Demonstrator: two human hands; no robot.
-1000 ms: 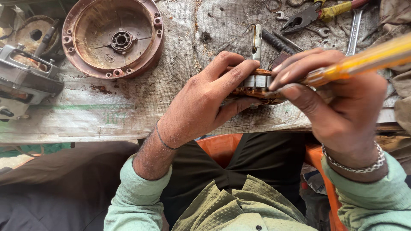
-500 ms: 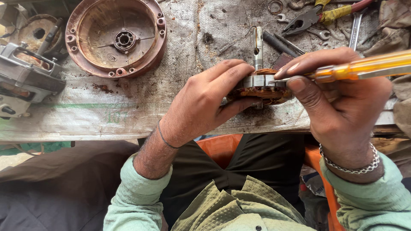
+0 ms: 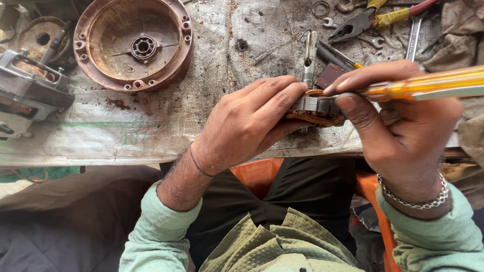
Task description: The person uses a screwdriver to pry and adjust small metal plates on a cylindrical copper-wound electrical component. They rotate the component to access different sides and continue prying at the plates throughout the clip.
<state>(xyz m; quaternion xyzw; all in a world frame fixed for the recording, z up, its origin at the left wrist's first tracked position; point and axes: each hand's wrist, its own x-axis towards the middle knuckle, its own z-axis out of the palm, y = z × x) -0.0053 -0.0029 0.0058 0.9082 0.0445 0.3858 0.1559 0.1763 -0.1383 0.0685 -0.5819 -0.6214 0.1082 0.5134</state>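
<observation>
Hands meet over a small motor core at the near edge of the workbench, which is covered with a stained grey cloth. The left hand clamps the core from its left side, fingers curled over the top and thumb beneath, so the grey metal stack and the coppery windings show only between the fingertips. The right hand closes around a yellow-handled screwdriver, its handle running out to the right of the core; the tip is hidden by thumb and forefinger where it meets the core. That hand's thumb also presses against the right face of the core, so both hands touch the same part.

Just behind the core a steel shaft stands out from it, pointing away from the person. Further behind and to the right of the core lie pliers with red and yellow grips, a spanner and a small washer. Well to the left of the core, at the far side of the bench, sits a round rusty motor end cover with a bearing at its centre. Left of that cover, at the bench's edge, rests a grey metal motor housing. A metal bracelet circles the right wrist, and a thin dark band the left.
</observation>
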